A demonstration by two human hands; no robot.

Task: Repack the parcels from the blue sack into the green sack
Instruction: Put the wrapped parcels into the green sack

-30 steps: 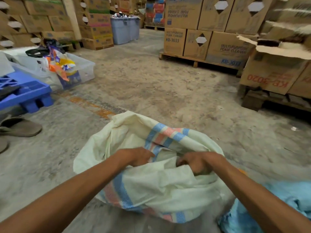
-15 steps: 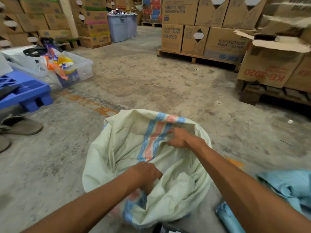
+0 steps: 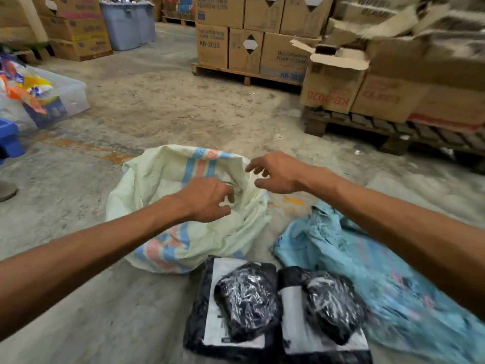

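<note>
The pale green sack [image 3: 162, 185], striped blue and pink, sits on the concrete floor with its mouth spread wide. My left hand [image 3: 207, 199] hovers over the sack's opening with loosely curled fingers and holds nothing. My right hand [image 3: 275, 172] is above the sack's right rim, fingers spread and empty. The blue sack [image 3: 367, 264] lies crumpled on the floor to the right. Two black plastic-wrapped parcels with white labels lie side by side in front of me, the left parcel [image 3: 236, 303] and the right parcel [image 3: 325, 311], between the two sacks.
Wooden pallets stacked with cardboard boxes [image 3: 341, 82] stand at the back right. A clear plastic bin [image 3: 70, 95] with colourful packets is at the left, beside a blue pallet [image 3: 8, 140]. Grey lidded tubs [image 3: 126, 22] stand far back.
Both hands have let go of the green sack's rim and lifted above its mouth. The view has tilted down, so the two black parcels and more of the blue sack show.
</note>
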